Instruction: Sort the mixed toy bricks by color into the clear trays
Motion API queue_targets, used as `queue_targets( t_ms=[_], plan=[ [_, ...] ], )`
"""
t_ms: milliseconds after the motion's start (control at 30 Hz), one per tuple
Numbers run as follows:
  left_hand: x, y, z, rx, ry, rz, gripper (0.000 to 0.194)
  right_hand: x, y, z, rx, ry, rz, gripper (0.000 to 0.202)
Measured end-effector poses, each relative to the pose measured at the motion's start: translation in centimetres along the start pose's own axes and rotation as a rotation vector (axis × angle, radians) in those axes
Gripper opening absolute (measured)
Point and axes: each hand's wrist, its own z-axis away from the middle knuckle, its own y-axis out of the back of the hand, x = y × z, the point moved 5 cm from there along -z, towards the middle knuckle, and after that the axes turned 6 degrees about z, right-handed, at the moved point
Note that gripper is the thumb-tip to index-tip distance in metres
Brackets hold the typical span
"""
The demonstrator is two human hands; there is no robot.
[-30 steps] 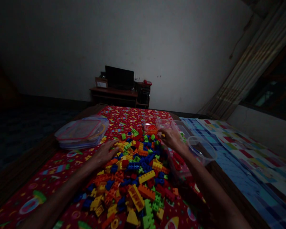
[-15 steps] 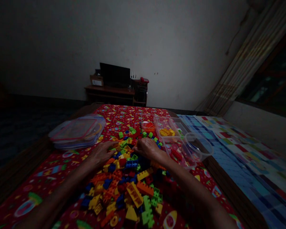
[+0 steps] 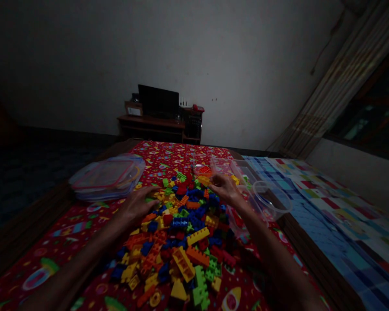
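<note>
Right hand (image 3: 225, 190): fingertips pinched, yellow brick (image 3: 203, 180) held above pile's far side | left hand (image 3: 136, 205): curved at pile's left edge; whether green brick (image 3: 150, 200) is gripped cannot be told | brick pile (image 3: 181, 235): spread on red cloth (image 3: 68, 255), flanked by stacked lids (image 3: 105, 175) and clear containers (image 3: 280, 206)

Red patterned cloth (image 3: 168, 152), probably over a table (image 3: 314, 252), heaped toy bricks (image 3: 197, 236), stacked lids (image 3: 103, 175), clear containers (image 3: 274, 211)
</note>
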Motion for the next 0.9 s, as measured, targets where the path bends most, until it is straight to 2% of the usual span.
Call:
queue_targets(
  t_ms=[67,167,233,333,433,533,600,733,833,900],
  plan=[
    [-0.1,0.2,-0.1,0.044,-0.002,0.054,0.053,1.2,0.9,0.0,-0.014,-0.068,-0.155,0.018],
    [-0.5,0.1,-0.3,0.087,-0.014,0.149,0.071,2.6,1.8,0.5,-0.048,-0.159,-0.336,0.026],
    [-0.5,0.0,-0.4,0.103,-0.008,0.23,0.081,3.3,2.0,0.9,-0.044,-0.212,-0.406,0.03],
    [-0.2,-0.3,-0.2,0.071,0.051,0.359,0.082,4.1,2.3,0.9,-0.015,-0.232,-0.415,0.034],
    [0.5,-0.6,0.1,-0.003,0.086,0.416,0.079,4.7,3.3,-0.1,0.1,-0.154,-0.23,0.027],
    [0.7,-0.8,0.1,-0.055,0.076,0.374,0.077,5.4,4.9,-1.7,0.256,-0.083,0.12,0.016],
    [0.6,-0.7,0.0,-0.062,0.055,0.34,0.074,6.0,5.8,-2.7,0.312,-0.079,0.333,0.017],
    [0.2,0.2,-0.2,0.006,-0.026,0.216,0.061,7.3,6.2,-3.8,0.286,-0.126,0.586,0.025],
    [-0.8,0.9,-0.4,0.088,-0.057,0.105,0.052,7.1,5.6,-3.9,0.257,-0.097,0.631,0.027],
    [-1.8,1.0,-0.6,0.103,-0.062,0.071,0.049,6.0,4.5,-3.7,0.228,-0.036,0.591,0.026]
  ],
)
